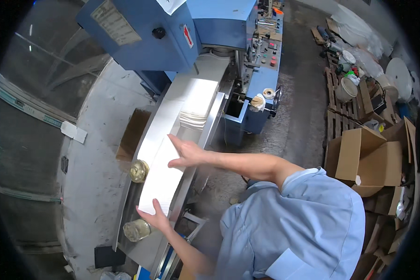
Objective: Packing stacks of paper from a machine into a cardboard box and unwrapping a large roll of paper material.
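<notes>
A long stack of white paper sheets lies on the metal feed table, between my two hands. My left hand grips its near lower end, thumb on top and fingers at the end edge. Along the right side of the same stack, my right hand holds the edge, its thumb and index finger spread apart on the paper. Another pile of white sheets sits farther up the table, just beyond my right hand. The undersides of the sheets and some of my fingertips are hidden.
A blue machine stands over the table's far end, with a control panel beyond. Two round glass-like jars stand along the table's left side. Cardboard boxes and a wooden pallet line the right.
</notes>
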`<state>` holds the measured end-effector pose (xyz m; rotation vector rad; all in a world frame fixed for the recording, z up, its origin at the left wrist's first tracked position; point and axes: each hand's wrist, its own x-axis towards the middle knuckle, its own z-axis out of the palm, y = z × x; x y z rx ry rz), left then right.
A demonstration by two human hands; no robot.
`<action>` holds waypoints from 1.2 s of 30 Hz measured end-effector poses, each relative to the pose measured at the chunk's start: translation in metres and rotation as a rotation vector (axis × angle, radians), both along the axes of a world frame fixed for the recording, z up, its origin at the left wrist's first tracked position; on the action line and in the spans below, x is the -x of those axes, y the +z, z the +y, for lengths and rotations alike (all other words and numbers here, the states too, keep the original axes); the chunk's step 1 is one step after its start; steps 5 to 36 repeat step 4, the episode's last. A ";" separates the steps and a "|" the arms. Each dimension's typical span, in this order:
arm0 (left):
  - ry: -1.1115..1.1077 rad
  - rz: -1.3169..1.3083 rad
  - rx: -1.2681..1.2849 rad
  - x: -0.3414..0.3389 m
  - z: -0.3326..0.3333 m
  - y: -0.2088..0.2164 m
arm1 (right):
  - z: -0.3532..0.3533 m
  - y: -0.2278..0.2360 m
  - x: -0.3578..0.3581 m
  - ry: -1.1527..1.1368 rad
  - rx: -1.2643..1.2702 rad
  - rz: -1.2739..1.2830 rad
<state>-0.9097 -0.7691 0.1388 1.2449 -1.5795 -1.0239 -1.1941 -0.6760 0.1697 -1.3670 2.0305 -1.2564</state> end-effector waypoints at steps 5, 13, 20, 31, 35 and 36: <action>-0.057 0.181 0.161 -0.007 0.020 0.020 | 0.023 0.021 -0.014 0.030 0.230 -0.009; -0.057 0.181 0.161 -0.007 0.020 0.020 | 0.023 0.021 -0.014 0.030 0.230 -0.009; -0.057 0.181 0.161 -0.007 0.020 0.020 | 0.023 0.021 -0.014 0.030 0.230 -0.009; -0.057 0.181 0.161 -0.007 0.020 0.020 | 0.023 0.021 -0.014 0.030 0.230 -0.009; -0.057 0.181 0.161 -0.007 0.020 0.020 | 0.023 0.021 -0.014 0.030 0.230 -0.009; -0.057 0.181 0.161 -0.007 0.020 0.020 | 0.023 0.021 -0.014 0.030 0.230 -0.009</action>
